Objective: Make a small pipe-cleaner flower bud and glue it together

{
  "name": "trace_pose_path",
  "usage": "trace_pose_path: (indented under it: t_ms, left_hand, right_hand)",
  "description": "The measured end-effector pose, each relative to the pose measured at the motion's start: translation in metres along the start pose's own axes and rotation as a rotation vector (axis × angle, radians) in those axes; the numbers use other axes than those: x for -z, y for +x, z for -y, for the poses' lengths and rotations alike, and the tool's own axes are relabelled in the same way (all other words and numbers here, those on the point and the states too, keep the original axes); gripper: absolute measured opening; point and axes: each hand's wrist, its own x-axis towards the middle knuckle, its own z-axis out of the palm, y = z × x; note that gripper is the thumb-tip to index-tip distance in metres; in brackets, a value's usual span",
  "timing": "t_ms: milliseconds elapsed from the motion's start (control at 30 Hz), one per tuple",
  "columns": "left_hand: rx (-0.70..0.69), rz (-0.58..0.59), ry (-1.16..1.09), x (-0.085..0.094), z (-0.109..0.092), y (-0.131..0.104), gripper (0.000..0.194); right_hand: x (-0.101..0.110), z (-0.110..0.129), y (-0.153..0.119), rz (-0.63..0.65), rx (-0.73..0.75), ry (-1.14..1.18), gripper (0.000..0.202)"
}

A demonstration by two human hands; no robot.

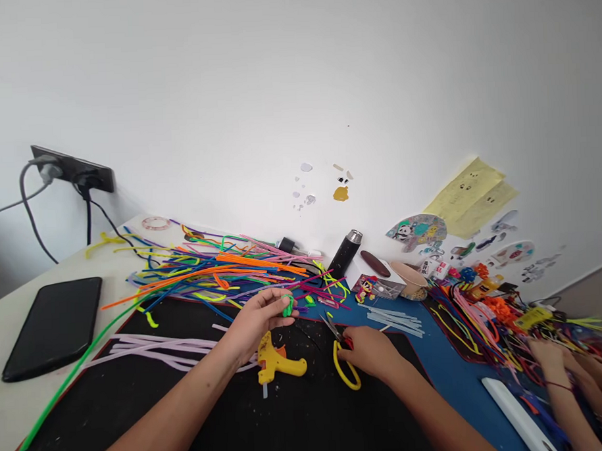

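My left hand (262, 315) is closed around a small green piece of fuzzy craft stem (288, 305), pinched between thumb and fingers. To its right, my right hand (369, 349) has its fingers wrapped on the handles of scissors (346, 373) with yellow loops; the blades point up and left, apart from the green piece. Just below my left hand a yellow glue gun (281, 365) lies on the black mat (288, 426). Pale purple stems (162, 349) lie on the mat left of my left forearm.
A pile of colourful stems (223, 267) spreads along the wall, near a black bottle (346, 253) and a tissue box (377, 285). A black tablet (52, 326) lies far left. Translucent sticks (393, 319) lie right of centre. Another person's arms (563, 381) reach in at the right.
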Motion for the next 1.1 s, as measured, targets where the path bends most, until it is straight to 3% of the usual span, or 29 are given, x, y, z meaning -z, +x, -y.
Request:
trace_pose_path:
  t_ms: [133, 200, 333, 533, 733, 933, 1100]
  left_hand:
    - [0.007, 0.006, -0.035, 0.0, 0.001, 0.001, 0.048]
    - [0.015, 0.01, -0.038, 0.0, 0.003, 0.002, 0.052]
    - [0.018, 0.014, -0.037, 0.0, 0.005, 0.003, 0.055]
    - [-0.008, -0.026, -0.024, 0.007, 0.007, 0.008, 0.048]
    - [-0.143, -0.177, -0.003, 0.013, 0.01, 0.015, 0.041]
    - [-0.078, -0.135, -0.059, 0.009, 0.013, 0.015, 0.043]
    - [-0.002, -0.115, -0.002, 0.01, 0.018, 0.016, 0.044]
  right_hand:
    - [0.009, 0.004, -0.008, -0.075, 0.066, 0.048, 0.022]
    - [0.011, 0.012, -0.01, -0.164, 0.152, 0.301, 0.025]
    - [0.005, 0.039, 0.002, -0.182, 0.301, 0.791, 0.031]
    - [-0.009, 0.074, 0.044, -0.202, 0.433, 1.199, 0.039]
    - [-0.016, 0.093, 0.071, -0.178, 0.497, 1.385, 0.044]
    - [-0.026, 0.104, 0.078, -0.19, 0.577, 1.551, 0.047]
    - [-0.032, 0.095, 0.076, -0.198, 0.551, 1.531, 0.04]
